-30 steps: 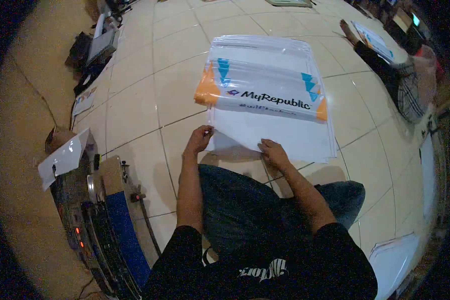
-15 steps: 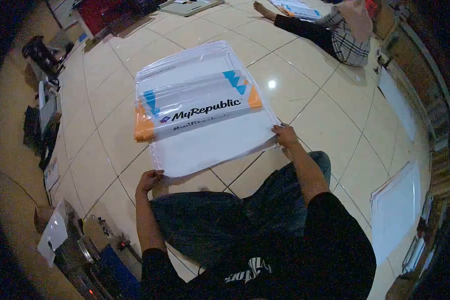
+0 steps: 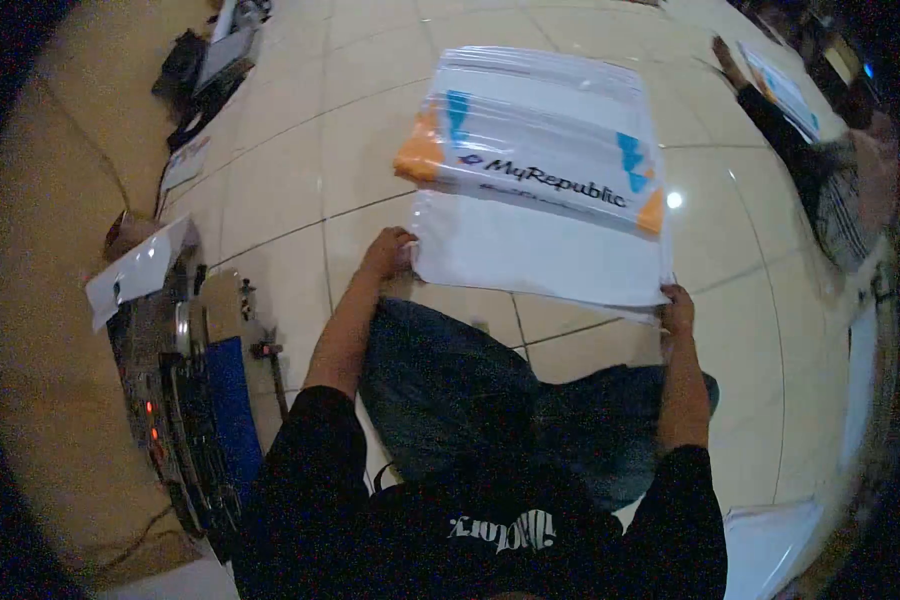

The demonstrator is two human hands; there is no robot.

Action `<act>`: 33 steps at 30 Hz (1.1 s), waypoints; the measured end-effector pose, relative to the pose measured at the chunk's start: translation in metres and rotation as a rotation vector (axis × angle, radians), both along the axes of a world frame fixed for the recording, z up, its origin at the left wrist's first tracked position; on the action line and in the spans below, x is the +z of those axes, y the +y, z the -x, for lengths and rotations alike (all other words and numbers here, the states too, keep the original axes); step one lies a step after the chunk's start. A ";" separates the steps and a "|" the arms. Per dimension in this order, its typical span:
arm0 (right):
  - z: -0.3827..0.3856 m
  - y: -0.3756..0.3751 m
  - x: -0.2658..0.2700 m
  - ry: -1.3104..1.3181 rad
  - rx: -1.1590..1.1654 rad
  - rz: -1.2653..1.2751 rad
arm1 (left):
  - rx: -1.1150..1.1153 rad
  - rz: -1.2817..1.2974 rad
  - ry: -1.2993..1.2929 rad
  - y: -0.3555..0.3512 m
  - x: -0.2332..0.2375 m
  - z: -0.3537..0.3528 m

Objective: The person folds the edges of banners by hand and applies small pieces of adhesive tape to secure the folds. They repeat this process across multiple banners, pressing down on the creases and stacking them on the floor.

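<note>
Head view: the left hand (image 3: 388, 250) grips the near left corner of the bag stack (image 3: 540, 255) and the right hand (image 3: 677, 305) pinches its near right corner, both closed on the plastic, with the stack lying on the floor (image 3: 270, 200) just ahead of the knees. Judging by that hold, an even, low pull from both corners would best keep the slippery sheets square. They look clear over white, with an orange-and-blue MyRepublic band across the middle; a machine (image 3: 185, 380) sits to the left.
</note>
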State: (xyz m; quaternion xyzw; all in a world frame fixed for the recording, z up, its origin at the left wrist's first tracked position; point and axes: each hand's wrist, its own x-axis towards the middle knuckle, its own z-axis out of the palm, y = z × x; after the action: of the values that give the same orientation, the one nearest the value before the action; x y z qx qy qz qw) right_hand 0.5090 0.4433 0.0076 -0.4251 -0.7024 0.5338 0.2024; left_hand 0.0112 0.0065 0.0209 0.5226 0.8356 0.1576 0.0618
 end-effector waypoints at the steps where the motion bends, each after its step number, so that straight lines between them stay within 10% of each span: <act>1: 0.000 0.000 -0.001 0.007 0.028 0.004 | -0.057 0.026 0.044 0.002 0.020 -0.010; 10: -0.009 0.018 -0.015 -0.139 0.171 -0.491 | -0.206 0.182 -0.060 0.002 0.000 -0.001; 12: -0.005 0.015 -0.002 -0.077 0.005 0.024 | -0.207 0.174 -0.055 -0.001 -0.015 0.007; 14: -0.020 0.041 -0.045 0.228 0.030 0.035 | 0.274 -0.031 -0.629 -0.006 -0.040 0.014; 18: -0.006 0.048 -0.049 -0.245 -0.045 -0.078 | 0.190 -0.038 -0.372 0.008 -0.011 0.007; 20: 0.005 0.040 -0.042 -0.368 -0.017 -0.622 | 0.278 -0.001 -0.386 0.015 -0.007 0.003; 33: 0.025 0.032 -0.040 -0.523 -0.046 -0.769 | 0.471 -0.001 -0.349 0.021 -0.017 0.006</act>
State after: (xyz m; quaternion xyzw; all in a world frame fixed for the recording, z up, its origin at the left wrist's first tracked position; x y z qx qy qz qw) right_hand 0.4836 0.4756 -0.0320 -0.4548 -0.8673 0.1048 0.1731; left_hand 0.0048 0.0277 0.0043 0.2791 0.9106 0.2555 0.1663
